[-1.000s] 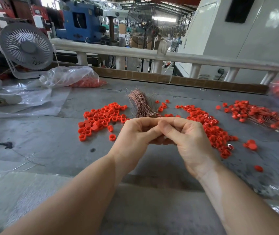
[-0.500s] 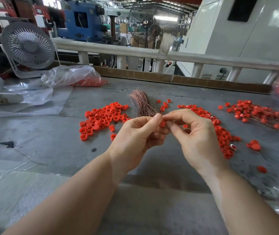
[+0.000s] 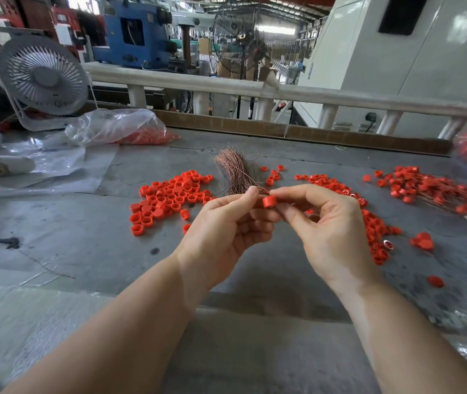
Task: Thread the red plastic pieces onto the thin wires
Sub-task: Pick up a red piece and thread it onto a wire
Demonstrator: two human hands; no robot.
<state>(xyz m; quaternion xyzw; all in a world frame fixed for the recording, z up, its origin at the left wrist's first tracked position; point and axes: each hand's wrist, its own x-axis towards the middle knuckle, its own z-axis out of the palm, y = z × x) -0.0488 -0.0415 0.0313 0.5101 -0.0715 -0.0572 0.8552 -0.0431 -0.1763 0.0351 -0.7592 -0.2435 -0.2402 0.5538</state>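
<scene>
Red cap [image 3: 269, 201] pinched in right hand [image 3: 329, 223] fingers, bore facing left twd left hand [image 3: 226, 226], which pinches wire; wire too thin to make out.

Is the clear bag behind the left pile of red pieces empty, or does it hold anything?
Not empty. The clear bag lies slumped on the table, with red pieces showing through its right end.

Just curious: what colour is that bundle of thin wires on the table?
Coppery pinkish-brown; the wire bundle shows clearly in the head view.
</scene>
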